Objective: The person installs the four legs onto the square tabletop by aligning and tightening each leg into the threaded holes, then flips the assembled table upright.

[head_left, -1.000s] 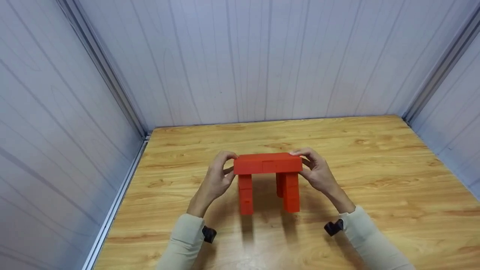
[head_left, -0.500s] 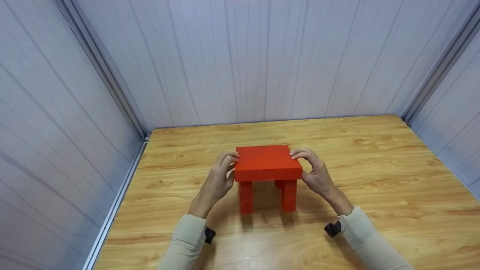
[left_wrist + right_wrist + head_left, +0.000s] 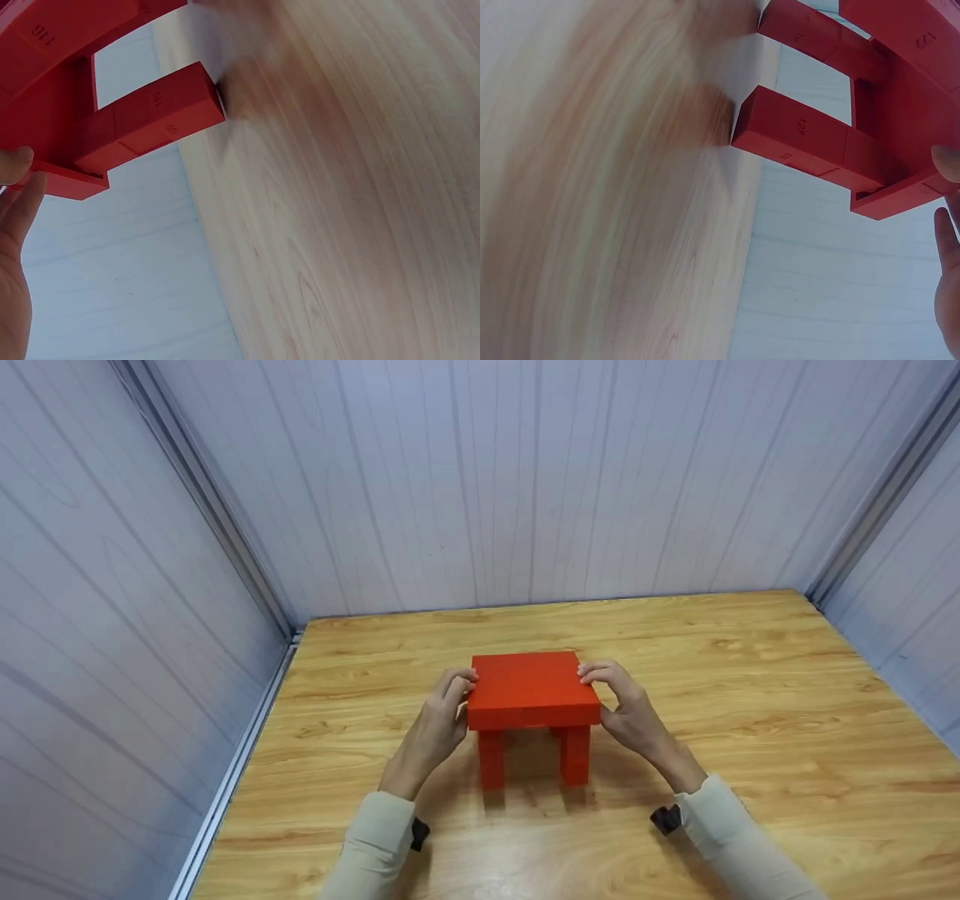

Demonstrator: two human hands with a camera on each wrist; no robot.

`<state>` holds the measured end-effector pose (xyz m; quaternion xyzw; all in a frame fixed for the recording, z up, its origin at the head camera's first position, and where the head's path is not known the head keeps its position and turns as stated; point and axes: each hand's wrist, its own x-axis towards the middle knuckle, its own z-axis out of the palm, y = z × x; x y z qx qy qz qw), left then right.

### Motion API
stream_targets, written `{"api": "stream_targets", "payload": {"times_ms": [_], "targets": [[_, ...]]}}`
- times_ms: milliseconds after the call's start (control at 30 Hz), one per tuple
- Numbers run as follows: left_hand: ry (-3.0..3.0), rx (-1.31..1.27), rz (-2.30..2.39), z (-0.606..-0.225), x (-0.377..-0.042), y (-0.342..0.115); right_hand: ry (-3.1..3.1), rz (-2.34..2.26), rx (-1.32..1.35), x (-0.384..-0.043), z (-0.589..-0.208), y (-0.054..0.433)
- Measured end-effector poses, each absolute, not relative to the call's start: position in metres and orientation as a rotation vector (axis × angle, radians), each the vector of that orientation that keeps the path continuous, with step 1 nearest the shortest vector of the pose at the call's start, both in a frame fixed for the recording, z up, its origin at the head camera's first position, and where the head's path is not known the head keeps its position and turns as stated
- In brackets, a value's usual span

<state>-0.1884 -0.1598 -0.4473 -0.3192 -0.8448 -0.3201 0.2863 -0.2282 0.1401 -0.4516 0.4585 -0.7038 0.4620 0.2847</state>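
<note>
A small red toy table point(image 3: 534, 679), with a flat square top and block legs, is upright in the middle of the head view. My left hand point(image 3: 433, 729) grips the left edge of its top, fingertips above and thumb at the side. On the opposite edge, my right hand point(image 3: 634, 720) holds it in the same way. Numbers mark the legs point(image 3: 154, 112) in the left wrist view, and the underside point(image 3: 907, 112) shows in the right wrist view. Shadows lie close to the leg ends; whether every leg touches the wood, I cannot tell.
The wood-grain tabletop point(image 3: 360, 682) extends around the red table on all sides. Pale panel walls point(image 3: 487, 487) rise behind it and at both sides. A black wrist camera point(image 3: 665, 819) sits by the right sleeve.
The red table has tilted, from its top seen nearly edge-on to its top facing up toward the head camera. Both hands moved with it, keeping hold of the side edges.
</note>
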Motion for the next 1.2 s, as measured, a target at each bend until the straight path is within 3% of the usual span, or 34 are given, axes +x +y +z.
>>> {"api": "stream_targets", "payload": {"times_ms": [1200], "targets": [[-2.386,-0.818,-0.342,-0.455,-0.183,-0.159,-2.086,0.72,1.236,-0.227,-0.468,0.154]]}}
